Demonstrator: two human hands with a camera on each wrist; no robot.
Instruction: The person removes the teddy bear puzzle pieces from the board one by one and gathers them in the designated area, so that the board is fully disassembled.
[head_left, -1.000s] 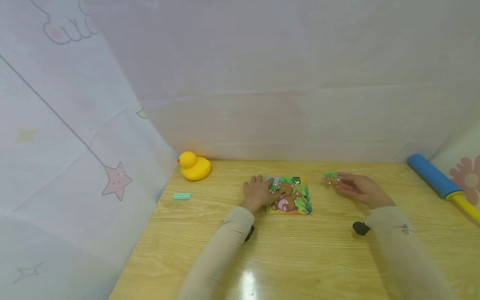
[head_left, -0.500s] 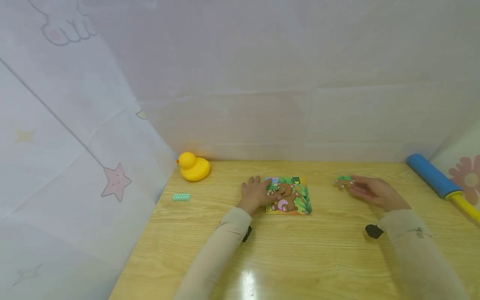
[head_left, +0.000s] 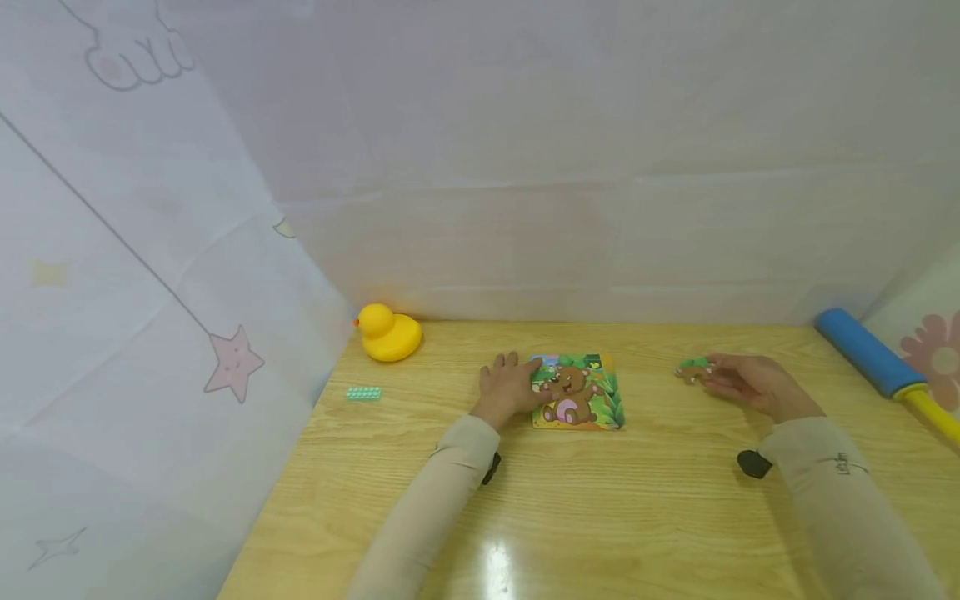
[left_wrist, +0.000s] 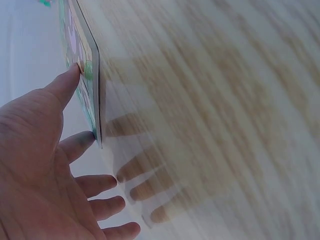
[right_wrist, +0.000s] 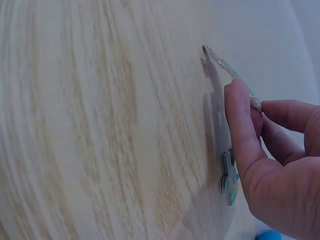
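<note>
A bear-picture jigsaw puzzle (head_left: 581,396) lies flat on the wooden table. My left hand (head_left: 510,392) is at its left side, fingers spread and mostly straight; in the left wrist view the thumb and index fingertip of that hand (left_wrist: 40,150) touch the puzzle's surface and edge. To the right, my right hand (head_left: 757,385) pinches a green and brown puzzle piece (head_left: 693,369) with an uneven lower edge. In the right wrist view this thin piece (right_wrist: 230,70) is seen nearly edge-on, tilted, its far end close to the table. My right hand (right_wrist: 280,170) partly hides other puzzle pieces (right_wrist: 230,175) on the tabletop.
A yellow rubber duck (head_left: 390,333) sits at the back left, with a small green patterned block (head_left: 363,393) in front of it. A blue tube with a yellow handle (head_left: 862,354) lies at the right edge. Pale cloth walls (head_left: 480,250) surround the table.
My right hand has carried the pinched puzzle piece rightward, away from the puzzle, and the piece now sits a little lower in view. My left hand has barely shifted left.
</note>
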